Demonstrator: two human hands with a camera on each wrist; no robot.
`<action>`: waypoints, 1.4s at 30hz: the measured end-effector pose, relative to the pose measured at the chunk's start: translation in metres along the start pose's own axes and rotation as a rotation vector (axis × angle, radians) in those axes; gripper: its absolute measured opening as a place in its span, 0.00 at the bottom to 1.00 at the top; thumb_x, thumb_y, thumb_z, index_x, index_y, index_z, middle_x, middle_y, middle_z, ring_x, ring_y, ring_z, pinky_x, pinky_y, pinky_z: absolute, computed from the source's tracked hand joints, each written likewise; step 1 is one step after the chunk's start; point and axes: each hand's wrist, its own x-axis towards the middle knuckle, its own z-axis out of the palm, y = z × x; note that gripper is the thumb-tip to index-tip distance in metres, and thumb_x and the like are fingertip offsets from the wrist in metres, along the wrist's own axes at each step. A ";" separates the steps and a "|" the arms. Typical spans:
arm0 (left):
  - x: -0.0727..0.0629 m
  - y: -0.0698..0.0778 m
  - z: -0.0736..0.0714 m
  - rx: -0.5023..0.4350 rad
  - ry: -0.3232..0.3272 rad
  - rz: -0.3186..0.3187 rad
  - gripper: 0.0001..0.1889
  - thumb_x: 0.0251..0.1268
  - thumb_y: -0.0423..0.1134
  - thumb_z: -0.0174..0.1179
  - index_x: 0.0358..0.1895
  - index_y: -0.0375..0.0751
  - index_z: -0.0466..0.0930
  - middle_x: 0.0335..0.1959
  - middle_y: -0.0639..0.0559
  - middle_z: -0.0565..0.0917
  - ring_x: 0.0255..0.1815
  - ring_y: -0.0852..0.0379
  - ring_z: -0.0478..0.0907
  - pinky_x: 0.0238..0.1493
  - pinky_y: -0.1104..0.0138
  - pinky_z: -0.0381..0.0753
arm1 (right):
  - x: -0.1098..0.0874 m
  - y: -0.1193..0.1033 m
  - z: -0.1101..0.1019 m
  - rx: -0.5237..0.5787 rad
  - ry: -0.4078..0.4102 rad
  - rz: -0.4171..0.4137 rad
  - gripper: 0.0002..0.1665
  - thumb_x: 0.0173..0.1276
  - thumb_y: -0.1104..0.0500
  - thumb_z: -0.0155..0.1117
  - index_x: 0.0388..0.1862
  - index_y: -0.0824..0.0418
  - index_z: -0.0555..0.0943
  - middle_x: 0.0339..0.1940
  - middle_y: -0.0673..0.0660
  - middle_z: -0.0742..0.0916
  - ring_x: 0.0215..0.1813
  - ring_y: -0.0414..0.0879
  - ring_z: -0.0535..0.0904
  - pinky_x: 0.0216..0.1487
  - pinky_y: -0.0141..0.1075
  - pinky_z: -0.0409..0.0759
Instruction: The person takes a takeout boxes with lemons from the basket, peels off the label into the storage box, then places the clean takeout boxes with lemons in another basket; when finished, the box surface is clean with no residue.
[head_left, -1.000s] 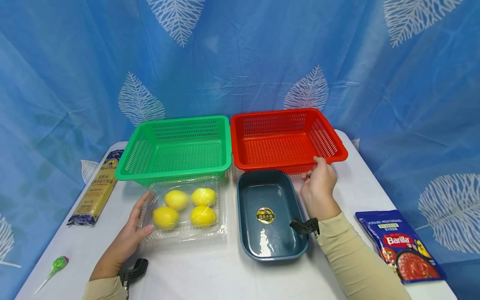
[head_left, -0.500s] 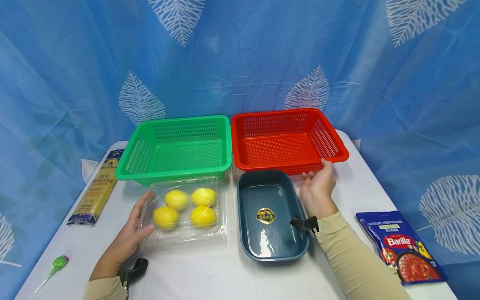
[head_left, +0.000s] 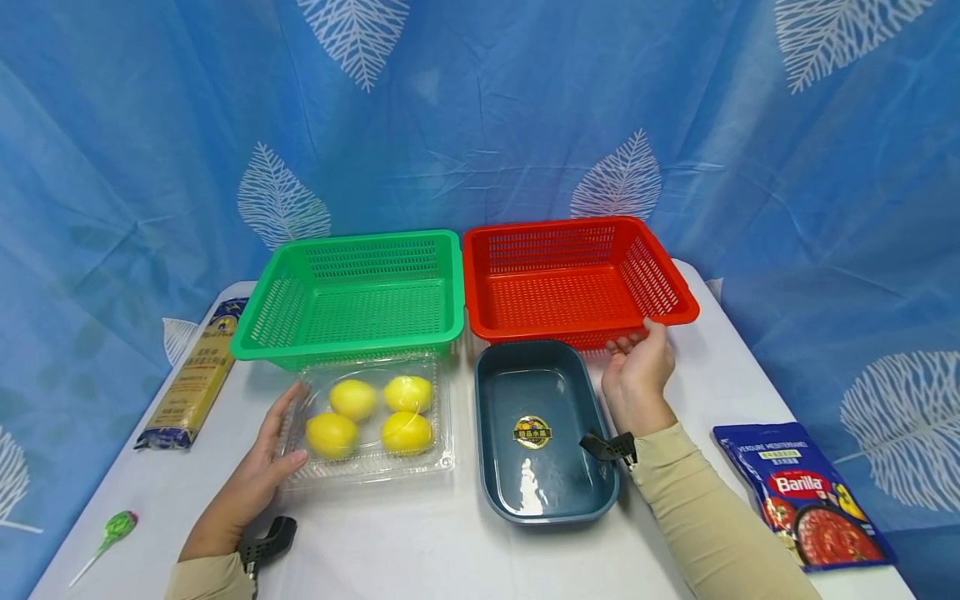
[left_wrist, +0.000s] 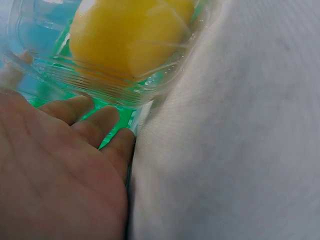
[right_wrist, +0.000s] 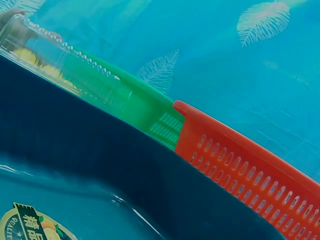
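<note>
A clear plastic clamshell box [head_left: 442, 425] with several lemons [head_left: 407, 433] inside lies in front of the green basket [head_left: 348, 346]. My left hand [head_left: 258, 467] is at the box's left side, thumb and fingers spread along its edge. In the left wrist view its relaxed fingers [left_wrist: 102, 122] reach toward the box's ribbed wall, under a lemon [left_wrist: 130, 40]. My right hand [head_left: 637, 375] is at the front of the red basket [head_left: 555, 333], thumb at the rim and the other fingers loosely bent below it. The right wrist view does not show this hand.
A dark blue tray [head_left: 536, 467] with a gold sticker stands between the hands, beneath the right wrist. Left lie a spaghetti pack [head_left: 198, 371] and a green lollipop [head_left: 118, 527]. A Barilla sauce pouch [head_left: 798, 492] lies right. A blue curtain [head_left: 480, 108] hangs behind the table.
My right hand has turned slightly at the red basket's front rim, its thumb shifting a little to the right. The left hand and the lemon box have stayed where they were.
</note>
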 end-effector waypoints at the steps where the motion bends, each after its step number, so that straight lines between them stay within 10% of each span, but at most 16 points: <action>1: 0.000 0.000 0.000 0.002 0.000 -0.001 0.48 0.72 0.38 0.57 0.88 0.58 0.38 0.87 0.40 0.38 0.83 0.35 0.26 0.68 0.23 0.25 | 0.000 0.000 0.000 -0.002 -0.005 0.001 0.11 0.81 0.58 0.51 0.53 0.64 0.72 0.36 0.56 0.73 0.32 0.47 0.68 0.33 0.33 0.73; 16: 0.001 -0.001 0.001 0.008 0.015 0.003 0.48 0.71 0.38 0.57 0.88 0.56 0.39 0.87 0.39 0.40 0.84 0.35 0.27 0.69 0.24 0.24 | -0.002 0.002 -0.002 0.060 -0.109 -0.003 0.18 0.84 0.59 0.50 0.66 0.63 0.73 0.55 0.63 0.81 0.41 0.50 0.76 0.44 0.35 0.81; 28: 0.001 0.007 0.009 0.007 0.066 -0.023 0.48 0.73 0.40 0.59 0.88 0.56 0.40 0.87 0.41 0.41 0.85 0.39 0.27 0.72 0.29 0.23 | 0.000 0.003 -0.003 0.109 -0.108 -0.076 0.08 0.83 0.65 0.46 0.48 0.68 0.73 0.35 0.63 0.78 0.28 0.51 0.73 0.34 0.37 0.82; 42: -0.008 0.031 0.032 -0.298 0.171 -0.055 0.50 0.69 0.26 0.59 0.88 0.54 0.41 0.88 0.52 0.34 0.84 0.52 0.21 0.74 0.45 0.16 | 0.001 0.003 -0.003 0.092 -0.118 -0.097 0.08 0.83 0.65 0.47 0.50 0.69 0.73 0.39 0.66 0.78 0.29 0.51 0.74 0.35 0.37 0.84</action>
